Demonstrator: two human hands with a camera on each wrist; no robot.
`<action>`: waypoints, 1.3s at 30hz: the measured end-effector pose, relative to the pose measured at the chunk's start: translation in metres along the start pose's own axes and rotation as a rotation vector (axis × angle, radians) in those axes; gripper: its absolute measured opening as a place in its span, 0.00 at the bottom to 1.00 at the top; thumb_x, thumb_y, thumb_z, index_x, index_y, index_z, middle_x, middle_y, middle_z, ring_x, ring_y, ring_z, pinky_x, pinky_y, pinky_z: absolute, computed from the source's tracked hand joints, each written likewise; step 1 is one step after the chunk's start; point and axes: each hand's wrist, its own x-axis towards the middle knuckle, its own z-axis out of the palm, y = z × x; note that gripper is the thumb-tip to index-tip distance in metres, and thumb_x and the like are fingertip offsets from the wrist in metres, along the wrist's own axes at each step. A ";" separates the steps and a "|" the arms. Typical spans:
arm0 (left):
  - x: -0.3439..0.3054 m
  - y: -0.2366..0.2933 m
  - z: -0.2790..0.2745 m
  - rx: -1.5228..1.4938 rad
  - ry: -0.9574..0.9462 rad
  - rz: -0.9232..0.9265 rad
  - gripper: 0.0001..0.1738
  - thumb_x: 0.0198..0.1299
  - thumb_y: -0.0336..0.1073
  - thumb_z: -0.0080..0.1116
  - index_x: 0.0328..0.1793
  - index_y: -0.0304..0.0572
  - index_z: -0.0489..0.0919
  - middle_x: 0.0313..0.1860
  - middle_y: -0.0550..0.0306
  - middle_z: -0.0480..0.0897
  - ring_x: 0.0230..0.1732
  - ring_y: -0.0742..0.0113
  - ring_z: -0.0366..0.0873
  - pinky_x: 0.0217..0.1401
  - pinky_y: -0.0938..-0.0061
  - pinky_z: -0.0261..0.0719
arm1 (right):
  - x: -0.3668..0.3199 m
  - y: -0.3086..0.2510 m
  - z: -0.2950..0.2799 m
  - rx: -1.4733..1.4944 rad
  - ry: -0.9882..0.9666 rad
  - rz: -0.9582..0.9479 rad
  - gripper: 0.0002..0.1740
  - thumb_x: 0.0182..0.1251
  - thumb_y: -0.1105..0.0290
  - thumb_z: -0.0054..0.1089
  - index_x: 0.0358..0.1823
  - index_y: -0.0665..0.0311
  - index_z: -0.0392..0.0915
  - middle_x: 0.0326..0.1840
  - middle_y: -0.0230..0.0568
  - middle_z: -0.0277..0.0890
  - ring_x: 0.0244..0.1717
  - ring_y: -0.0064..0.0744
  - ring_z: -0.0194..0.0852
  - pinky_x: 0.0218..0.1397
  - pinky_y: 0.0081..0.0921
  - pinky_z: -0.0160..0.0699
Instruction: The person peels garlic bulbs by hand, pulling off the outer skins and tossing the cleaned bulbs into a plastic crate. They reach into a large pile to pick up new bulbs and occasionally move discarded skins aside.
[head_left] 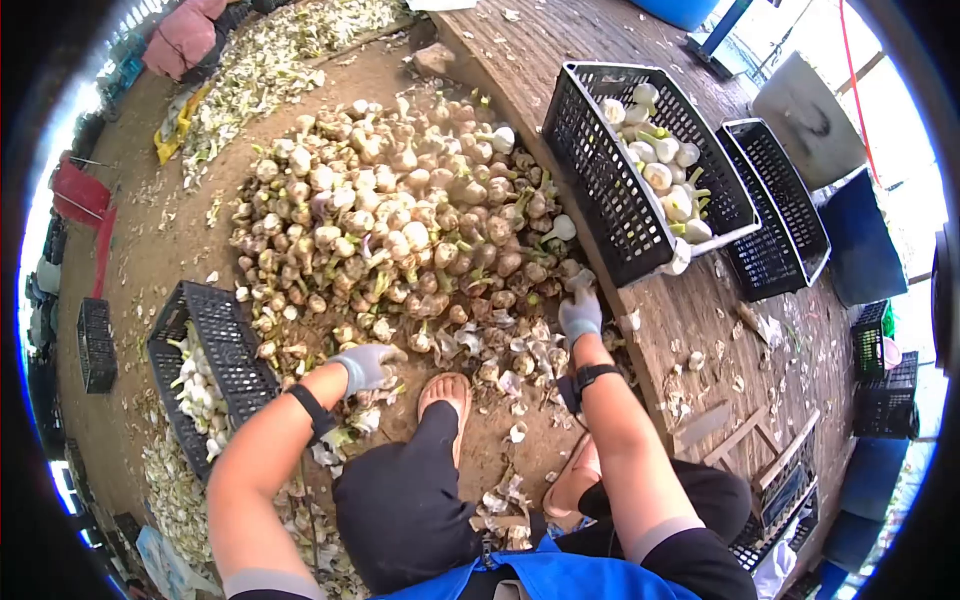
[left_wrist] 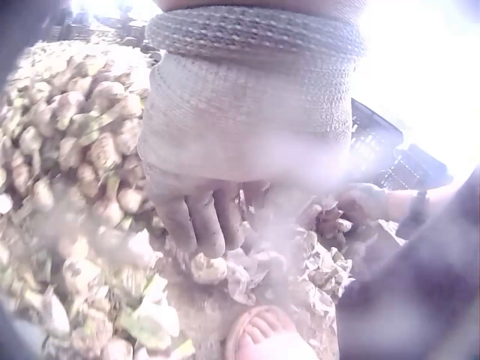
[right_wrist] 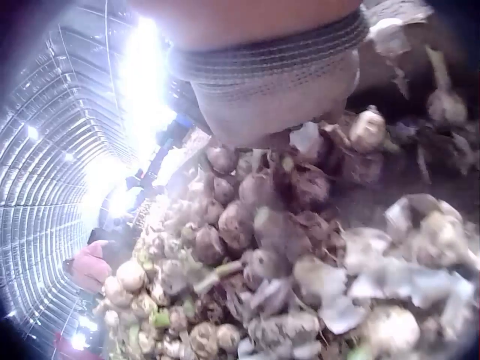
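Observation:
A heap of unpeeled garlic bulbs (head_left: 400,220) covers the ground ahead of me. My left hand (head_left: 370,367), in a light knitted glove, hangs low over the ground in front of the heap. Its fingers (left_wrist: 214,225) point loosely down above a garlic bulb (left_wrist: 208,268) and papery skins. My right hand (head_left: 580,312), also gloved, reaches into the heap's right edge beside the wooden platform. In the right wrist view its fingers are hidden beneath the glove, close over the bulbs; I cannot tell whether it grips one.
Cleaned garlic fills part of a black crate (head_left: 610,190) on the wooden platform (head_left: 690,340), with an empty crate (head_left: 775,210) beside it. At the left stands another black crate (head_left: 230,355) holding trimmed garlic. Loose skins litter the floor around my feet (head_left: 445,400).

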 end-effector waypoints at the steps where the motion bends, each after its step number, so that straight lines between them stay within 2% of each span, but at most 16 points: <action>1: 0.023 -0.007 -0.008 0.060 -0.004 0.033 0.22 0.63 0.35 0.50 0.64 0.45 0.74 0.59 0.51 0.79 0.60 0.57 0.76 0.63 0.71 0.70 | 0.021 -0.013 -0.014 -0.006 -0.049 0.040 0.22 0.58 0.66 0.56 0.56 0.55 0.77 0.59 0.55 0.73 0.61 0.52 0.70 0.63 0.39 0.69; 7: 0.090 0.038 -0.064 0.149 -0.100 0.140 0.23 0.64 0.37 0.47 0.66 0.44 0.72 0.64 0.49 0.75 0.65 0.54 0.71 0.68 0.67 0.66 | 0.113 -0.047 -0.018 0.015 -0.106 -0.129 0.23 0.61 0.71 0.52 0.60 0.55 0.74 0.61 0.52 0.72 0.63 0.51 0.68 0.65 0.38 0.68; 11: 0.138 0.051 -0.054 0.030 -0.043 0.268 0.23 0.65 0.39 0.48 0.66 0.45 0.72 0.62 0.47 0.76 0.64 0.51 0.71 0.67 0.65 0.67 | 0.165 -0.057 0.015 -0.563 -0.389 -0.036 0.23 0.63 0.71 0.53 0.62 0.54 0.70 0.64 0.47 0.69 0.62 0.53 0.70 0.58 0.42 0.76; 18: 0.152 0.060 -0.020 -0.120 0.036 0.300 0.26 0.64 0.43 0.49 0.67 0.45 0.71 0.64 0.44 0.74 0.66 0.48 0.69 0.68 0.64 0.66 | 0.144 -0.067 0.007 -0.668 -0.401 0.004 0.32 0.52 0.66 0.66 0.61 0.52 0.66 0.60 0.54 0.69 0.56 0.58 0.74 0.55 0.44 0.76; 20: 0.162 0.069 -0.030 -0.112 0.036 0.280 0.26 0.63 0.43 0.49 0.67 0.44 0.71 0.64 0.44 0.73 0.66 0.48 0.68 0.68 0.64 0.65 | 0.105 -0.064 -0.009 -0.406 -0.215 -0.144 0.29 0.52 0.65 0.67 0.57 0.55 0.69 0.56 0.54 0.73 0.56 0.58 0.73 0.56 0.40 0.76; 21: 0.175 0.067 -0.029 -0.123 0.267 0.337 0.27 0.62 0.41 0.49 0.68 0.44 0.70 0.64 0.43 0.73 0.66 0.46 0.68 0.69 0.64 0.65 | 0.095 -0.072 -0.026 -0.318 -0.296 -0.078 0.26 0.51 0.65 0.66 0.54 0.54 0.73 0.55 0.52 0.73 0.55 0.59 0.73 0.57 0.36 0.76; 24: 0.201 0.098 -0.057 0.005 0.679 0.357 0.33 0.59 0.37 0.50 0.73 0.47 0.63 0.62 0.42 0.74 0.65 0.44 0.69 0.69 0.62 0.66 | 0.056 -0.090 -0.080 0.099 0.170 -0.475 0.18 0.45 0.73 0.67 0.42 0.57 0.79 0.50 0.45 0.76 0.54 0.51 0.73 0.59 0.37 0.72; 26: 0.234 0.120 -0.081 0.104 0.661 0.405 0.34 0.57 0.37 0.51 0.73 0.48 0.61 0.63 0.43 0.73 0.64 0.46 0.70 0.67 0.60 0.68 | 0.056 -0.128 -0.137 0.104 0.465 -0.688 0.18 0.44 0.76 0.68 0.41 0.60 0.79 0.41 0.41 0.79 0.51 0.45 0.73 0.59 0.37 0.71; 27: 0.235 0.139 -0.101 0.091 0.468 0.295 0.34 0.54 0.39 0.56 0.71 0.48 0.64 0.63 0.45 0.73 0.62 0.48 0.72 0.63 0.59 0.71 | 0.059 -0.139 -0.165 -0.020 0.542 -0.655 0.19 0.46 0.74 0.70 0.43 0.62 0.77 0.41 0.42 0.79 0.52 0.46 0.72 0.58 0.37 0.71; 28: 0.239 0.148 -0.109 0.092 0.474 0.309 0.34 0.54 0.39 0.56 0.71 0.48 0.64 0.63 0.45 0.73 0.62 0.48 0.72 0.63 0.59 0.71 | 0.075 -0.138 -0.182 -0.025 0.625 -0.689 0.21 0.50 0.72 0.70 0.47 0.61 0.76 0.43 0.44 0.77 0.54 0.47 0.71 0.58 0.37 0.71; 30: 0.248 0.157 -0.113 0.432 0.425 0.196 0.36 0.51 0.39 0.61 0.70 0.50 0.65 0.61 0.45 0.74 0.60 0.48 0.74 0.59 0.59 0.74 | 0.098 -0.134 -0.215 -0.247 0.530 -0.403 0.29 0.55 0.69 0.68 0.59 0.60 0.70 0.61 0.48 0.70 0.65 0.47 0.62 0.69 0.39 0.60; 34: 0.244 0.135 -0.097 0.275 0.616 0.196 0.27 0.49 0.37 0.64 0.59 0.52 0.78 0.56 0.48 0.78 0.57 0.51 0.76 0.58 0.62 0.75 | 0.082 -0.139 -0.213 -0.358 0.704 -0.644 0.29 0.58 0.68 0.63 0.63 0.63 0.69 0.63 0.55 0.67 0.70 0.49 0.54 0.74 0.41 0.52; 36: 0.221 0.119 -0.091 0.151 0.649 0.204 0.21 0.48 0.37 0.65 0.52 0.50 0.82 0.59 0.51 0.77 0.58 0.54 0.76 0.59 0.64 0.74 | 0.046 -0.137 -0.176 0.255 0.330 -0.510 0.20 0.57 0.80 0.59 0.53 0.70 0.74 0.54 0.50 0.72 0.59 0.41 0.69 0.68 0.34 0.63; 37: 0.196 0.115 -0.090 -0.270 0.564 0.257 0.21 0.48 0.36 0.65 0.51 0.49 0.82 0.57 0.51 0.78 0.56 0.58 0.77 0.59 0.66 0.74 | 0.034 -0.129 -0.154 0.268 0.134 -0.580 0.20 0.57 0.82 0.58 0.54 0.69 0.73 0.53 0.46 0.72 0.54 0.34 0.73 0.64 0.29 0.68; 38: 0.177 0.109 -0.085 -0.689 0.463 0.297 0.21 0.47 0.35 0.65 0.51 0.48 0.82 0.55 0.50 0.79 0.55 0.62 0.78 0.59 0.69 0.74 | 0.014 -0.128 -0.122 0.698 -0.116 -0.405 0.23 0.59 0.80 0.60 0.57 0.67 0.72 0.55 0.44 0.71 0.54 0.32 0.73 0.62 0.29 0.70; 39: 0.164 0.099 -0.073 -0.820 0.403 0.436 0.19 0.49 0.32 0.65 0.50 0.45 0.81 0.52 0.52 0.81 0.52 0.64 0.79 0.58 0.69 0.75 | -0.004 -0.122 -0.098 0.749 -0.318 -0.083 0.31 0.60 0.76 0.62 0.66 0.65 0.65 0.61 0.46 0.66 0.57 0.33 0.71 0.61 0.30 0.72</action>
